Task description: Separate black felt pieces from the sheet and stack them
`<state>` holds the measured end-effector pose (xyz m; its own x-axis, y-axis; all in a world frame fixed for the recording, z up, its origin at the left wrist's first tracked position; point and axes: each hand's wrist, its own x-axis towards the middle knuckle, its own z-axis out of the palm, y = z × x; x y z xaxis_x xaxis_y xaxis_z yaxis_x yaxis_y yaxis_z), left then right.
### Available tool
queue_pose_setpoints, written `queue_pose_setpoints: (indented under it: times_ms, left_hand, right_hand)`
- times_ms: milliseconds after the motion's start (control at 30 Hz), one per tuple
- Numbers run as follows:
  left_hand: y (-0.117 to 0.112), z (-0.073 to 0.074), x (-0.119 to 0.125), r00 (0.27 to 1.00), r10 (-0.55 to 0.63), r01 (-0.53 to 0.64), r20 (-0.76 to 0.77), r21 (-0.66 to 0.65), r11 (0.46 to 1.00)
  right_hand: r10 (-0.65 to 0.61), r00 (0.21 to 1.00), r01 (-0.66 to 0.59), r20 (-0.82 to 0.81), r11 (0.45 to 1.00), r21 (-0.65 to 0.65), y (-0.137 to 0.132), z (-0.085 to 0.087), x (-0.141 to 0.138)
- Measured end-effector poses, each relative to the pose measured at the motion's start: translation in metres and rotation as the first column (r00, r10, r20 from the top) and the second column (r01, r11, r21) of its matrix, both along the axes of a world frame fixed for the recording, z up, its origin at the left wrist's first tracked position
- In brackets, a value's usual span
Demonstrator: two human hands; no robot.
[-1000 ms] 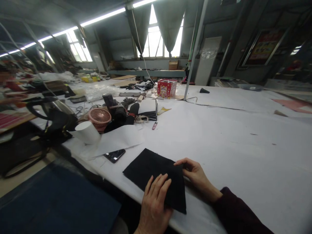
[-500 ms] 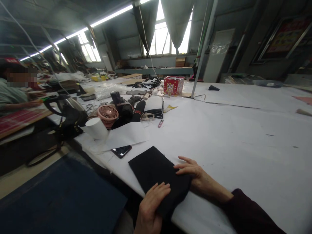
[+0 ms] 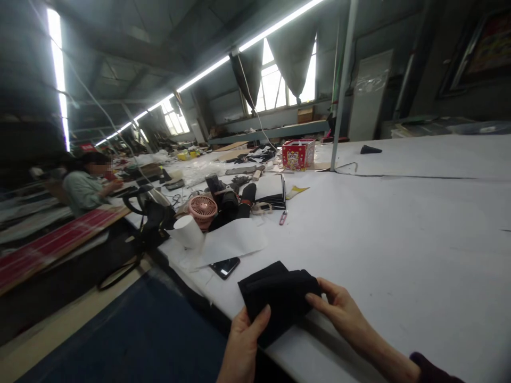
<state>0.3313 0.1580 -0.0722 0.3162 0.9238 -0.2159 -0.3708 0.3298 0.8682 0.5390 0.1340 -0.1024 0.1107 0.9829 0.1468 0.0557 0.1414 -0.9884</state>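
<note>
A piece of black fabric (image 3: 279, 298) is held up at the near edge of the white-covered table (image 3: 383, 239), its upper part folded over. My left hand (image 3: 245, 338) grips its lower left side, thumb on top and the fingers hidden beneath. At the upper right corner my right hand (image 3: 333, 303) pinches the fabric between thumb and fingers. Just beyond the cloth lies a phone (image 3: 224, 267), partly under a curled sheet of white paper (image 3: 233, 242).
A pink fan (image 3: 203, 210), a white roll (image 3: 187, 232) and a kettle (image 3: 154, 199) crowd the table's left side. Pink-handled snips (image 3: 283, 217) lie near a stack of pieces (image 3: 269, 191). A red box (image 3: 297, 155) stands by a metal pole (image 3: 342, 90). Another person (image 3: 85, 181) sits at far left.
Both hands lay flat on the fabric before; now they grip it, and its top is lifted and folded over. The camera view has shifted left and tilted.
</note>
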Motion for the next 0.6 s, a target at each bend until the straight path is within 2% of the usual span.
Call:
queue_pose_setpoints:
  times_ms: [333,600]
  left_hand:
    - [0.004,-0.018,-0.01,0.996,0.034,-0.025,0.078,-0.117,0.993]
    - [0.006,-0.026,-0.008,0.994,0.054,-0.041,0.09,-0.145,0.989]
  right_hand:
    - [-0.04,0.998,0.041,0.041,0.999,-0.031,0.005,-0.005,-0.01]
    - [-0.052,0.997,0.055,0.057,0.997,-0.055,0.006,-0.008,-0.011]
